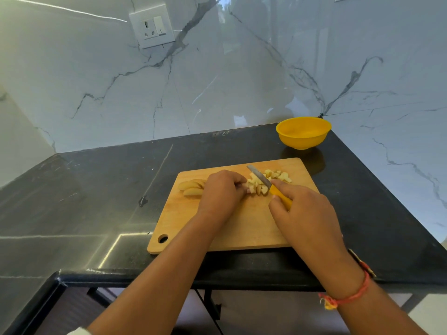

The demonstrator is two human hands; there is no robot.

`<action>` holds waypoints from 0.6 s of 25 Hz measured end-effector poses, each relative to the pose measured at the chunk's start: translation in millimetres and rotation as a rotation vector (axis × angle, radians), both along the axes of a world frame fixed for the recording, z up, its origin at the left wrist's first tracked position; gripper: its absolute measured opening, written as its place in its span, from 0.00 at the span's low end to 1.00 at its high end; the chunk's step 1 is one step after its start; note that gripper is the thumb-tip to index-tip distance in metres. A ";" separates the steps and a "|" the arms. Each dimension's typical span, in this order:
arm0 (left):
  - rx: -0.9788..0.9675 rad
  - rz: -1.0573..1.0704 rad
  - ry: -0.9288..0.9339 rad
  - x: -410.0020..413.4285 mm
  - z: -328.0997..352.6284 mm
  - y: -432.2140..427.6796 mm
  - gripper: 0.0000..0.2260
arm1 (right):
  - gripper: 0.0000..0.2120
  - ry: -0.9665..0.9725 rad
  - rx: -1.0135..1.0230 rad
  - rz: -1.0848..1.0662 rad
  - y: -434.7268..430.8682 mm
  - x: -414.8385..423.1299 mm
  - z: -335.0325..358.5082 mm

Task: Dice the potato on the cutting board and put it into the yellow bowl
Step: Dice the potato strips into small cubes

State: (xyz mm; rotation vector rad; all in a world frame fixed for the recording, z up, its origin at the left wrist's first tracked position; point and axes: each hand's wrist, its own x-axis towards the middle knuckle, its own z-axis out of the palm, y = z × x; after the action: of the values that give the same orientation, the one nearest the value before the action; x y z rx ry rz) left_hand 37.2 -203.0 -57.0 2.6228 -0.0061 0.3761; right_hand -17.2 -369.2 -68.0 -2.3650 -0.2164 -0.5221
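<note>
The person stands at a black counter [96, 201], and a wooden cutting board [188, 226] lies on it in front of them, with its hanging hole at the near left corner. The left hand [222, 192] rests on the board with the fingers curled. It holds together a small bunch of potato strips [256, 188] and pinches them at their left end. The right hand [302, 213] is closed around the yellow handle of a knife [260, 175], with the forefinger lying along the top of the handle. The blade points away and to the left, and it lies across the strips just beside the left fingertips.

Behind the blade, toward the far right part of the board, there is a loose heap of diced pieces [278, 176]. On the other side of the left hand, a few longer potato slices [191, 187] lie together on the board.

The yellow bowl [303, 132] stands upright on the counter beyond the far right corner of the board. It does not touch the board, and it is near the marbled wall [242, 81].

A white socket [152, 26] is on this wall, high to the left. On the right wrist there is a red thread band [348, 296].
</note>
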 end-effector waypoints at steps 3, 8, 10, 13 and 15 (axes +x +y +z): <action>-0.038 -0.028 -0.010 3.6 0.2 -3.5 0.12 | 0.20 -0.008 0.020 -0.004 -2.0 0.5 -0.9; -0.156 -0.070 -0.018 -8.8 2.5 10.5 0.18 | 0.20 -0.025 0.037 0.005 -1.6 -0.9 0.1; -0.181 -0.037 -0.094 -18.1 4.2 26.9 0.16 | 0.20 -0.020 0.033 0.039 -0.4 -3.0 0.2; -0.189 0.074 -0.236 -31.7 5.2 60.6 0.09 | 0.20 0.006 0.006 0.133 9.9 -5.8 1.7; -0.114 0.126 -0.242 -39.3 1.5 79.0 0.07 | 0.21 0.005 -0.031 0.152 19.9 -7.4 1.6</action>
State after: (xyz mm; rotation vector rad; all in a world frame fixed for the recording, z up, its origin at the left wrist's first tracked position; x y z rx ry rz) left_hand -2.0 -124.0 -55.5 2.4566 0.0970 0.7142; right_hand -24.6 -349.3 -66.4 -2.3562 -0.4006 -0.4433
